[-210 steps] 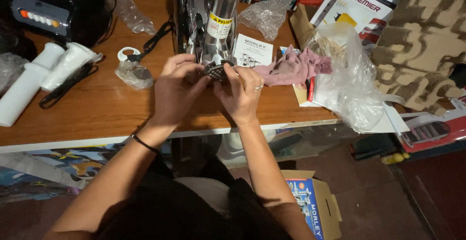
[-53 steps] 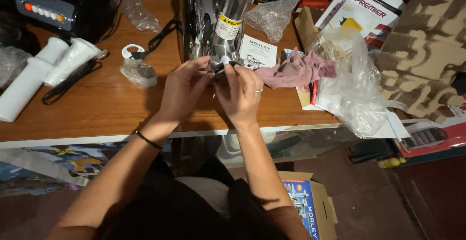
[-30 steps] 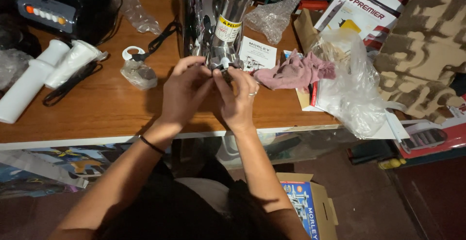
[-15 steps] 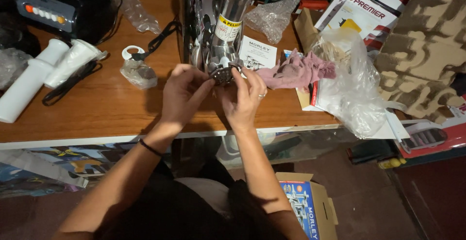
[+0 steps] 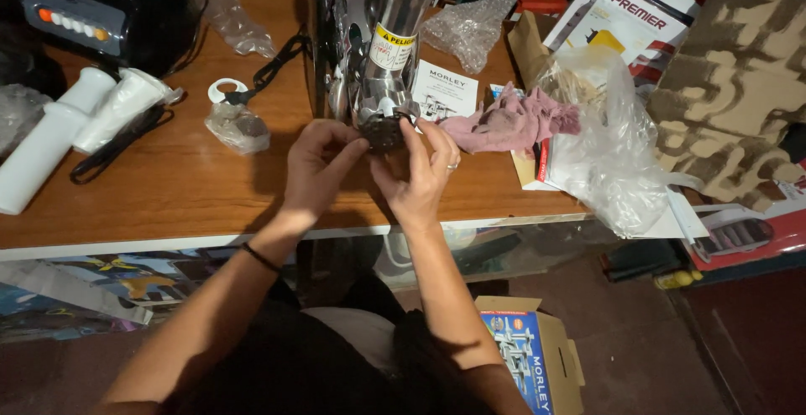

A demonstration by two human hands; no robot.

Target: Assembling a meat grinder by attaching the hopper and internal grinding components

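2 hands (image 5: 369,159), 1 dark part (image 5: 384,133)

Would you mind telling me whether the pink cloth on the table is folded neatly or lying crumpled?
Crumpled. The pink cloth lies bunched in uneven folds on the wooden table, beside the clear plastic bag, right of the right hand.

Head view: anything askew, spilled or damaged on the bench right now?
Nothing spilled or visibly broken. The table is cluttered: a pink rag lies crumpled on papers, and a clear bag overhangs the front edge. Both hands, left and right, pinch a small dark part at the metal appliance.
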